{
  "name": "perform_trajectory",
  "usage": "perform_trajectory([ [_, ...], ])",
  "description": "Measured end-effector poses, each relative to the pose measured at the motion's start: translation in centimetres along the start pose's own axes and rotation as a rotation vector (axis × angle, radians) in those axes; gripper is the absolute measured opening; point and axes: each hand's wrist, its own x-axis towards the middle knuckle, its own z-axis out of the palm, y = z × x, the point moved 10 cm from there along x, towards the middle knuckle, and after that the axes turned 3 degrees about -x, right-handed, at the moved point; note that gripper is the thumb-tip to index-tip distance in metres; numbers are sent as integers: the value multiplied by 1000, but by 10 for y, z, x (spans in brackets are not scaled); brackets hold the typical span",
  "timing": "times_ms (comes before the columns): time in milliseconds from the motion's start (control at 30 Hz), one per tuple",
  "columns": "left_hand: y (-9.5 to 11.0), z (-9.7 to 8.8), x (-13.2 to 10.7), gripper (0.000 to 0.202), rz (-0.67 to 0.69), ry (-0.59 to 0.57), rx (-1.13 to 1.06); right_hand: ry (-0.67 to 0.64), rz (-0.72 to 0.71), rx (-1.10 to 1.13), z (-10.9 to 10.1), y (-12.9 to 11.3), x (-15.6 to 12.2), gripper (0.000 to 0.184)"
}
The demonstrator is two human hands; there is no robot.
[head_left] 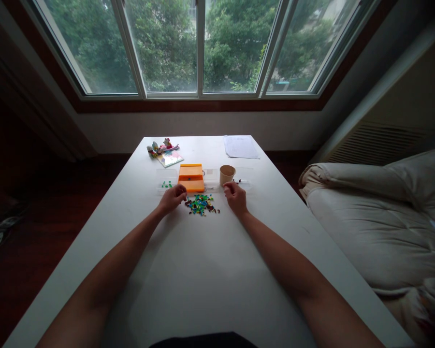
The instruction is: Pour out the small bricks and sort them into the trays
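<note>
A loose pile of tiny green, blue, yellow and dark building bricks (200, 205) lies on the white table. At its left edge is my left hand (173, 198), its fingers curled in a pinch; what they hold, if anything, is too small to see. My right hand (236, 197) is also closed in a pinch, right of the pile and just below a brown paper cup (227, 174). Whether a brick sits in its fingertips cannot be made out. Between the hands, behind the pile, stands an orange plastic box (191, 178). Green bricks (166, 184) lie in a clear tray on the left.
Clear plastic trays (243, 174) flank the orange box, the right one partly behind my right hand. At the back left are small colourful figures (162, 147) beside a card (171, 158). White paper sheets (241, 146) lie at the back right. A cushioned sofa (377, 232) adjoins the table's right side.
</note>
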Motion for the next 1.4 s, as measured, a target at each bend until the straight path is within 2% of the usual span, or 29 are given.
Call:
perform_trajectory([
  [100,0,-2,12,16,-43,21,-135,-7,-3,-8,1,0,0,22],
  [267,-1,-13,28,20,-107,180,-212,-21,-2,-18,4,0,0,22],
  [400,-10,-15,26,27,-142,291,-248,-31,-15,-15,5,-1,-1,22],
  [500,-9,-16,20,32,-76,331,-198,-47,-17,-21,6,-2,-1,22],
  [700,4,-8,10,24,91,226,135,-168,-120,-60,23,-14,-5,20],
  [900,7,8,6,18,152,115,466,-349,-261,-111,46,-25,-14,16],
  [1167,0,1,9,20,151,6,494,-390,-276,-111,47,-29,-15,13],
  [1400,4,7,5,15,179,-51,522,-408,-253,-104,47,-29,-14,15],
])
